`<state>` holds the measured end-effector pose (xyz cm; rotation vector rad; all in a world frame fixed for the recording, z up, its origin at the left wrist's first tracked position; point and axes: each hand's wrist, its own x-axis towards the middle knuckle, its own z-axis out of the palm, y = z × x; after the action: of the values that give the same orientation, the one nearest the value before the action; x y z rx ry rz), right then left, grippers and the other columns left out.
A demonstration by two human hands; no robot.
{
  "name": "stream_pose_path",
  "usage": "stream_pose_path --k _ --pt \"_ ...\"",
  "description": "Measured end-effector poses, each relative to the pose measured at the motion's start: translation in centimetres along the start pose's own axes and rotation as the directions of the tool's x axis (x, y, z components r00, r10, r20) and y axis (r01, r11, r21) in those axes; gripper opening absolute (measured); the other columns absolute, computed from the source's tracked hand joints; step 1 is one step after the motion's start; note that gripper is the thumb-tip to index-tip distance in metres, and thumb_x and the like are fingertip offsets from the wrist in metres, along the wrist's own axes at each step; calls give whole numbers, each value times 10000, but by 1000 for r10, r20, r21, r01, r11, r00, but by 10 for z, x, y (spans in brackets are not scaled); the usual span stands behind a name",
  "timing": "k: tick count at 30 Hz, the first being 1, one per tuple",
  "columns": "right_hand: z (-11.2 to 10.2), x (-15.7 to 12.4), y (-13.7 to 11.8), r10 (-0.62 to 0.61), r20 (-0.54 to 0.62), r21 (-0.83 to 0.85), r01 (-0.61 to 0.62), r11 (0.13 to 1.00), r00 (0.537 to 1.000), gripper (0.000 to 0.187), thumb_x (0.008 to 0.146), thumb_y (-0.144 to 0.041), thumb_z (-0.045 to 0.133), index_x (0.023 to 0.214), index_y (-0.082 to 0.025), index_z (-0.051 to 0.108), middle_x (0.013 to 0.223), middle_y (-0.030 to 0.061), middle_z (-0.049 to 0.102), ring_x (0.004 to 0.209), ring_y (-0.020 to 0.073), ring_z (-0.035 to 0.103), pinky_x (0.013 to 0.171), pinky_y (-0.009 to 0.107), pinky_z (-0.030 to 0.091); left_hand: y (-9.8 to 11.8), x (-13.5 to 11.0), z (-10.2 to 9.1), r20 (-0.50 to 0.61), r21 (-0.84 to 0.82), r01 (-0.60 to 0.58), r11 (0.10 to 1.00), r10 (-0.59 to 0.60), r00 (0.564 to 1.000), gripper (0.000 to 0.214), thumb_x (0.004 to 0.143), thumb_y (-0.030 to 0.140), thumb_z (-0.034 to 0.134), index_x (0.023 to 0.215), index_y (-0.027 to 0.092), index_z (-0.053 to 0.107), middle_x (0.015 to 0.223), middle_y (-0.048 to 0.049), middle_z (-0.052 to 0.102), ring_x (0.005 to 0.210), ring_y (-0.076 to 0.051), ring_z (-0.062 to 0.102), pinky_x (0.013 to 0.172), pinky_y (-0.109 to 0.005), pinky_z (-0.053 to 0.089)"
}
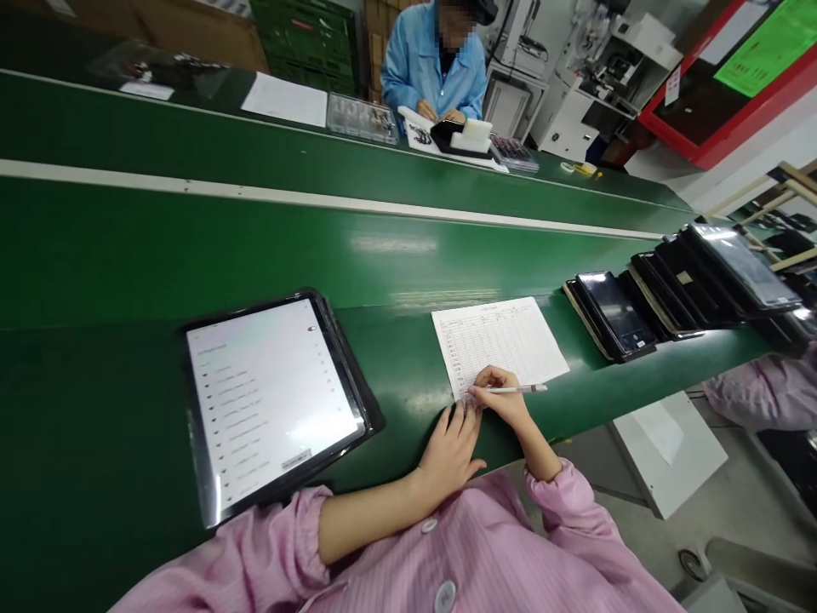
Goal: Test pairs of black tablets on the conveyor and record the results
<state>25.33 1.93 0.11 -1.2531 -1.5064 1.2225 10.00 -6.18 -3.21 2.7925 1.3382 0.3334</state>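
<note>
The right hand (501, 396) is closed around a white pen (520, 389), fingers curled and the shaft lying out to the right, its tip hidden under the fingers at the lower left corner of a printed grid form (504, 340). The left hand (448, 455), open and flat, rests on the green bench (191, 255) just below that corner, its fingertips at or almost at the paper's edge. The form lies near the bench's near edge; its columns carry faint marks too small to read, so how many rows are filled cannot be told, though much of the grid looks pale and unwritten. Left of it, a tablet in a black case (271, 400) lies flat, its lit screen showing a list. To the right, dark tablets in cases (670, 294) lean overlapped in a row along the same edge. Across the bench, a co-worker in a blue coat (434, 72) has both hands just behind a small black device (447, 132).
</note>
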Motion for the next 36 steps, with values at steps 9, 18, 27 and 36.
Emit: stream_pose_path --k 9,18,27,36 --pt "10 1 7 -57 -138 -213 27 977 989 394 765 -411 643 499 -219 424 442 -39 431 435 112 353 451 257 301 5 -3 1 -13 74 20 997 -19 1000 779 891 673 514 1425 105 513 1310 -177 626 1199 -301 510 969 -392 373" --pt "15 -1 5 -46 -125 -258 12 966 991 366 770 -405 626 513 -218 443 449 -34 452 437 116 366 446 252 309 11 -4 -1 -99 170 46 984 -29 995 848 842 756 507 1374 98 571 1367 -165 607 1196 -288 506 897 -344 333" --pt "14 -4 9 -52 -122 -295 14 956 991 359 781 -385 617 519 -215 440 447 -34 456 429 109 373 429 239 303 12 -4 -1 -120 204 38 978 -14 993 863 823 766 524 1344 82 598 1354 -168 617 1194 -287 499 887 -338 332" --pt "13 -4 6 -45 -94 -287 17 958 995 344 765 -379 622 516 -216 450 441 -29 471 413 109 373 418 240 305 13 -3 -6 -108 223 26 974 -1 994 845 824 756 536 1330 84 610 1337 -153 633 1187 -280 505 888 -337 332"
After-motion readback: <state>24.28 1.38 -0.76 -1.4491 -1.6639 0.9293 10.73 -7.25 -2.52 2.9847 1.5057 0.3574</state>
